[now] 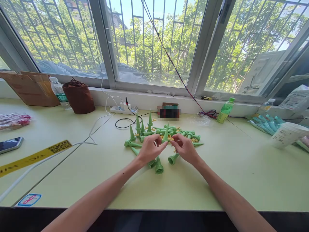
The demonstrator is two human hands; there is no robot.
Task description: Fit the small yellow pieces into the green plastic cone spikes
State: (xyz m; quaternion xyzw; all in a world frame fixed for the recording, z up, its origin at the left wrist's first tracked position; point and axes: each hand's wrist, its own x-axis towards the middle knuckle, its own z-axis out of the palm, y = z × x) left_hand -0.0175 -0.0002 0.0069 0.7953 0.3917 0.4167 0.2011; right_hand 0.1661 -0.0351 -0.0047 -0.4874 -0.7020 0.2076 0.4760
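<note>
Between my hands, a green plastic watering spike (166,132) points upward. My left hand (151,148) is closed, its thumb and fingers gripping the lower part of the spike. My right hand (185,147) pinches a small yellow valve piece (171,140) at the spike's right side. Whether the valve sits fully in the spike cannot be made out. Around my hands lie several more green spikes (159,166), some showing their open wide ends. Behind my left hand, several spikes (150,120) stand upright with yellow pieces in their sides. Loose yellow valves (193,140) are partly hidden among the pile.
A power strip (124,110), a black cable (120,126) and a blurred dark box (169,112) sit behind the pile. Right stand a green bottle (225,110) and white cup (289,134). Left are a brown bag (79,97), cardboard box (29,88), phone (10,145) and yellow tag (36,158).
</note>
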